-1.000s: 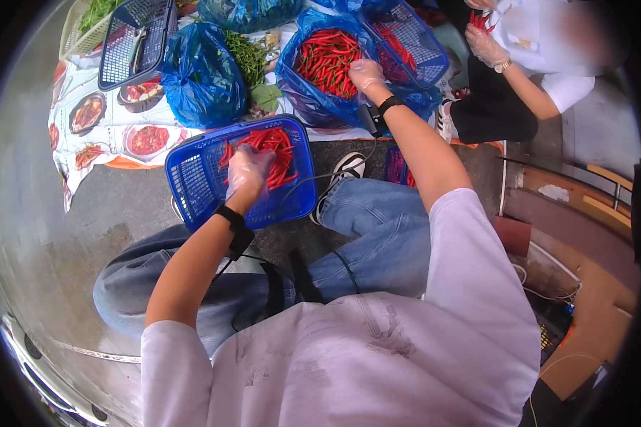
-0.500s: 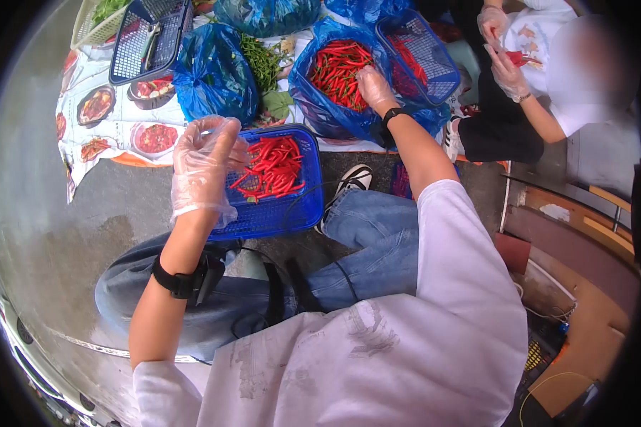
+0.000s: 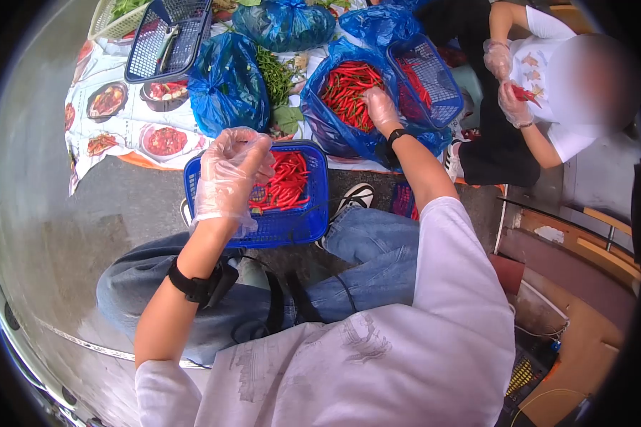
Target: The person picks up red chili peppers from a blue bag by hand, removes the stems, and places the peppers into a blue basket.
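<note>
My left hand (image 3: 229,174), in a clear plastic glove, is raised over the left side of a blue basket (image 3: 318,213). Its fingers are curled together; whatever they may pinch is hidden. Red chili peppers (image 3: 288,186) lie in this basket, partly behind the hand. My right hand (image 3: 382,109), also gloved, reaches into an open blue plastic bag (image 3: 319,128) full of red chilies with green stems (image 3: 350,85). The fingers are bent and close together against the chilies, and I cannot make out what is between them.
A second blue basket (image 3: 445,99) with red chilies stands right of the bag. Tied blue bags (image 3: 228,89), green stems (image 3: 274,75) and a dark basket holding a tool (image 3: 144,50) sit on the printed sheet (image 3: 117,117). At right, a co-worker's gloved hands (image 3: 514,107) hold red chilies.
My left hand has moved right, farther over the blue basket, with its fingers curled in. My right hand stays at the chilies in the bag. The co-worker's hands have shifted. The view has moved slightly.
</note>
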A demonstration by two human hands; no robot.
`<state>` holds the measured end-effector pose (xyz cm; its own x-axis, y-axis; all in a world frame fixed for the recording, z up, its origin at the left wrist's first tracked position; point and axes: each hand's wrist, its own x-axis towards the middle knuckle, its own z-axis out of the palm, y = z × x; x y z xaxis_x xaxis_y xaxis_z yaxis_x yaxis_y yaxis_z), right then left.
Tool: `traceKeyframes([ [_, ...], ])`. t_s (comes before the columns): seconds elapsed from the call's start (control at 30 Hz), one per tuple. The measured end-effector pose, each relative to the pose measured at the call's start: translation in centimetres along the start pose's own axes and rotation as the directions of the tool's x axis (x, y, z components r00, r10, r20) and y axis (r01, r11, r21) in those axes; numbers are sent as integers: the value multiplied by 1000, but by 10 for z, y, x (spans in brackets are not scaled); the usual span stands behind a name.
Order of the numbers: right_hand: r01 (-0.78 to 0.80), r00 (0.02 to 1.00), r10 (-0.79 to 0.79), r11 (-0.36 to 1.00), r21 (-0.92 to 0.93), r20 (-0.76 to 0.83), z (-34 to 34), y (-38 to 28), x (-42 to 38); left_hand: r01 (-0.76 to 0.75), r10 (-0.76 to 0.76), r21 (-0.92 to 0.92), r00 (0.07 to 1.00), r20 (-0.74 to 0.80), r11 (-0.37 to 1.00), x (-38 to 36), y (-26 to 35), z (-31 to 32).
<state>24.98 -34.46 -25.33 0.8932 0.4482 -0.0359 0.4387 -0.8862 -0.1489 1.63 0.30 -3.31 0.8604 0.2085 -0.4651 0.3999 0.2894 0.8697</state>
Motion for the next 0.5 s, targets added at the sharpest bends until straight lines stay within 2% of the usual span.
traceKeyframes([
  [0.07,16,985,22,976,216,-174,-31,-16,0,11,-10,-40,1000,15,999,1,1,1],
  [0.1,93,948,-19,971,220,-318,-42,-21,2,-3,4,-25,999,33,1000,-1,3,3],
  [0.13,91,947,-21,975,205,-322,-56,-24,0,-20,21,-11,998,54,1000,-3,4,5],
  [0.17,-59,952,212,834,548,-220,-72,-26,-2,-28,30,-23,997,66,999,-4,4,7],
  [0.2,-197,921,388,561,804,-45,-99,-42,-5,-33,31,13,994,103,999,-6,2,8],
  [0.23,-209,887,461,336,918,33,-132,-66,-10,-41,34,50,990,138,998,-7,0,9],
  [0.27,-198,888,459,347,917,18,-157,-80,-17,-54,48,42,989,143,998,-7,-5,11],
  [0.3,-232,893,393,-15,973,219,-178,-92,-25,-172,155,83,971,180,982,-7,-11,13],
  [0.33,-274,889,253,-373,886,382,-196,-106,-35,-289,258,123,941,219,950,-8,-15,15],
  [0.37,-324,889,111,-533,782,444,-213,-126,-50,-336,303,141,928,215,931,-10,-13,20],
  [0.4,-383,878,-45,-664,642,477,-226,-150,-66,-345,311,143,926,213,928,-15,-9,25],
  [0.47,-392,841,-90,-781,487,533,-240,-204,-101,-393,409,-111,882,235,913,-25,1,34],
  [0.5,-417,833,-147,-801,431,533,-236,-221,-114,-379,407,-163,888,213,911,-33,9,37],
])
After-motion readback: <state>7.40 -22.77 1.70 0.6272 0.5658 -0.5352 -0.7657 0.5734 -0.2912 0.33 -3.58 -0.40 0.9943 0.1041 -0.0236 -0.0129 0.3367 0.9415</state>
